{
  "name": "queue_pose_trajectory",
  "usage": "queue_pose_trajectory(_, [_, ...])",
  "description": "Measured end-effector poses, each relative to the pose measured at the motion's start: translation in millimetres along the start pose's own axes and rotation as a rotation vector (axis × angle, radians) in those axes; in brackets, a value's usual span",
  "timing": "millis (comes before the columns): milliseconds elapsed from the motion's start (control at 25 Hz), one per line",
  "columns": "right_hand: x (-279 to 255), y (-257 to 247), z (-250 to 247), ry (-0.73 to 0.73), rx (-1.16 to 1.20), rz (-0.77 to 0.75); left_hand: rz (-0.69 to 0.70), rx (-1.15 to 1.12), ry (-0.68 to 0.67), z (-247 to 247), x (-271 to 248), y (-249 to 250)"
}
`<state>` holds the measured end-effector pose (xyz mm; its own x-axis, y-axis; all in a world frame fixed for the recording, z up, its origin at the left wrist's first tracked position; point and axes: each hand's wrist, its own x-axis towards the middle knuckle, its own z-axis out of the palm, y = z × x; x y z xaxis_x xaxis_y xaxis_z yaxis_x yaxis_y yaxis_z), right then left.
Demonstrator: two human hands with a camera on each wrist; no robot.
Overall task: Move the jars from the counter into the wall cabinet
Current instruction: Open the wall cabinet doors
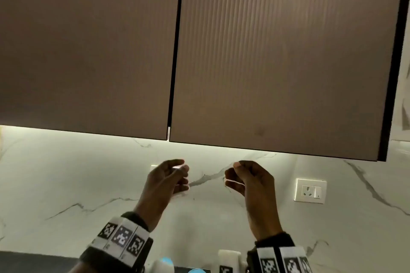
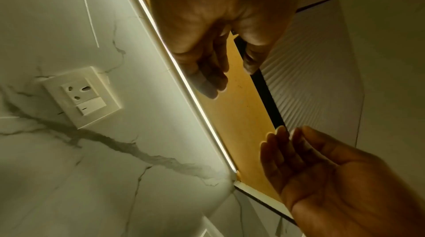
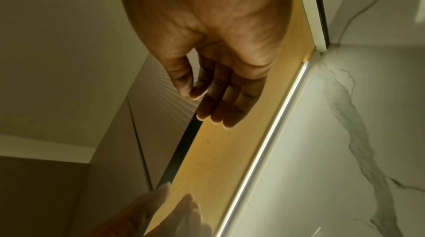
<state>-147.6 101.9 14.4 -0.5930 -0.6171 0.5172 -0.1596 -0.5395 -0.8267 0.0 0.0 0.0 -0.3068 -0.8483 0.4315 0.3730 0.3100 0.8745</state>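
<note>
1. The wall cabinet (image 1: 277,62) hangs closed; the jars sit low at the near edge, barely visible.
2. The left hand (image 1: 168,180) and right hand (image 1: 248,180) hover beneath, fingers loosely curled, holding nothing.
3. Handle-less doors risk fingertips slipping off the bottom edge.

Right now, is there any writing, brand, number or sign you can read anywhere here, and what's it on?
No readable words or numbers anywhere.
Left wristband: black-and-white square code markers, no letters.
Right wristband: the same kind of markers, no letters.
Wall socket: plain white, no print visible.
Cabinet doors: bare ribbed fronts, no label.
</note>
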Motion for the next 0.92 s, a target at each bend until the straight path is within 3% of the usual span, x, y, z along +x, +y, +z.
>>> queue_pose_trajectory(200, [30, 9, 37, 0.029, 0.206, 0.170, -0.066, -0.277, -0.045, -2, 42, 14])
queue_pose_trajectory(440, [33, 9, 62, 0.058, 0.458, 0.032, -0.087, -0.448, -0.205, -4, 40, 16])
queue_pose_trajectory(720, [16, 4, 58, 0.070, 0.415, -0.028, 0.042, -0.272, -0.225, -5, 21, 23])
queue_pose_trajectory(920, [-13, -16, 48, 0.246, 0.392, -0.225, 0.256, -0.091, -0.197, -1, -20, 39])
